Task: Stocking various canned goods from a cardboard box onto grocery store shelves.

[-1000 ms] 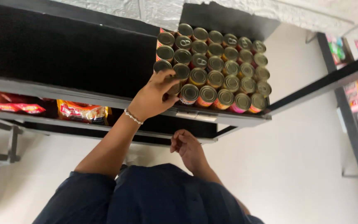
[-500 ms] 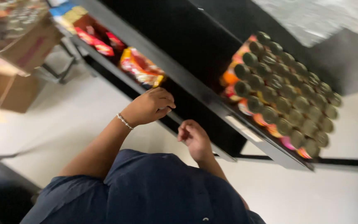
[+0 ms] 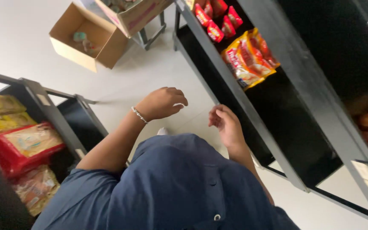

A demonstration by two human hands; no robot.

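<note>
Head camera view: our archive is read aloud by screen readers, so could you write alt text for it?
Seen from above, a person's left hand and right hand hang empty over a pale floor, fingers loosely curled. Black shelves with snack bags stand to the right, and an open cardboard box lies ahead.

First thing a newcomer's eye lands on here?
Two bare hands in mid-frame, both holding nothing: the left hand, with a bracelet at the wrist, and the right hand. Next, the yellow and red snack bags on the black shelf to the right, and an open cardboard box on the floor, upper left.
</note>
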